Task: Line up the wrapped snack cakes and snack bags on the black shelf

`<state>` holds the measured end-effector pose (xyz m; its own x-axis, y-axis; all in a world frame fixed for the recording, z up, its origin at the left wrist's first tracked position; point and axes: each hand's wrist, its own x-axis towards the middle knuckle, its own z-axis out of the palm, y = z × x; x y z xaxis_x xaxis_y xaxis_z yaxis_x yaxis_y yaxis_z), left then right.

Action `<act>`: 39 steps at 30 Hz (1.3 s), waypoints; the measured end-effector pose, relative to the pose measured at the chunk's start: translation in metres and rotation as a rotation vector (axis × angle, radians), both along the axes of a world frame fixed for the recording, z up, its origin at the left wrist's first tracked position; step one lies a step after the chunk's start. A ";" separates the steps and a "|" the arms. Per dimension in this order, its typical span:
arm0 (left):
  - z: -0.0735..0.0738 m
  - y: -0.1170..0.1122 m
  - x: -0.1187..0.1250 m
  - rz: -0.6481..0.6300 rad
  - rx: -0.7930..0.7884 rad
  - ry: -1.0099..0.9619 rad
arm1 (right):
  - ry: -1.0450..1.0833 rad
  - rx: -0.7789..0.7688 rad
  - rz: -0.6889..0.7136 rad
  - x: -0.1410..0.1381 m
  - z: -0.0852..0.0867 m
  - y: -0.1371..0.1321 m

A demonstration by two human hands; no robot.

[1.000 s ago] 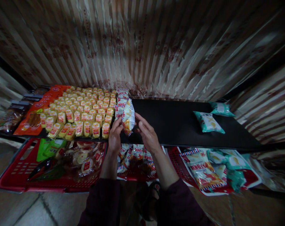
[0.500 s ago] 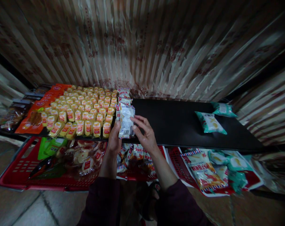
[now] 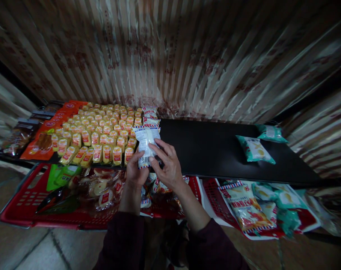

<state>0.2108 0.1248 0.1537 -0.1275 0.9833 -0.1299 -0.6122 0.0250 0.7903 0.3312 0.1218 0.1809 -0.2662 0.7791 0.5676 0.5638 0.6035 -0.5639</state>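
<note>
A small white snack bag [image 3: 145,139] with blue print, its printed back facing up, is held at the shelf's front edge. My left hand [image 3: 136,170] is closed round its lower left side. My right hand [image 3: 167,165] has thumb and fingers closed on its right side. Behind it, more red-and-white snack bags [image 3: 150,112] stand in a column against the back. Just left, rows of small wrapped yellow cakes [image 3: 103,138] fill the shelf.
On the black shelf [image 3: 198,150], two teal snack bags [image 3: 255,149] lie at the right, orange packets [image 3: 43,138] at the left. Below are a red basket [image 3: 60,221] of packaged food, another under my hands, and a third basket [image 3: 212,195] holding chip bags.
The snack bag in my hands has turned slightly, and my left fingers now reach over its front. My right hand has shifted a little left and down. The view has moved slightly.
</note>
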 end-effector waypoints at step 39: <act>-0.004 0.001 0.005 0.383 0.047 0.224 | 0.115 -0.448 0.017 -0.015 -0.001 -0.007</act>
<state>0.2159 0.1260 0.1498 -0.5033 0.8640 -0.0134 -0.3836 -0.2095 0.8994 0.3158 0.1147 0.1800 -0.2364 0.9503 0.2026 0.4743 0.2948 -0.8295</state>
